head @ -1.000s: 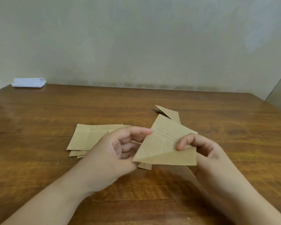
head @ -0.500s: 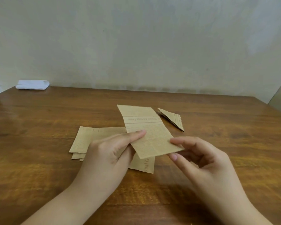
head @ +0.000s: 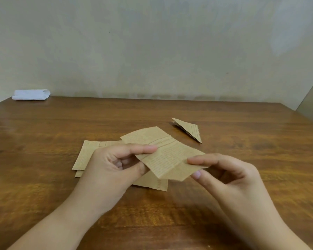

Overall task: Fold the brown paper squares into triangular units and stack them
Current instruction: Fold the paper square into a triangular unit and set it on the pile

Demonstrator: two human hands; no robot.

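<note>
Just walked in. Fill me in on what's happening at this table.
A person is folding brown paper at a wooden table. Both hands hold one printed brown sheet above the table: the left hand pinches its left edge, the right hand pinches its near right corner. Under the hands lies a loose pile of flat sheets not yet folded. Farther back on the right lie the finished triangular units. A folded white cloth lies untouched at the far left corner.

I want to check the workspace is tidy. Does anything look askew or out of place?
Only a little: the unfolded sheets lie fanned out unevenly, and a white folded cloth sits at the table's far left corner.
</note>
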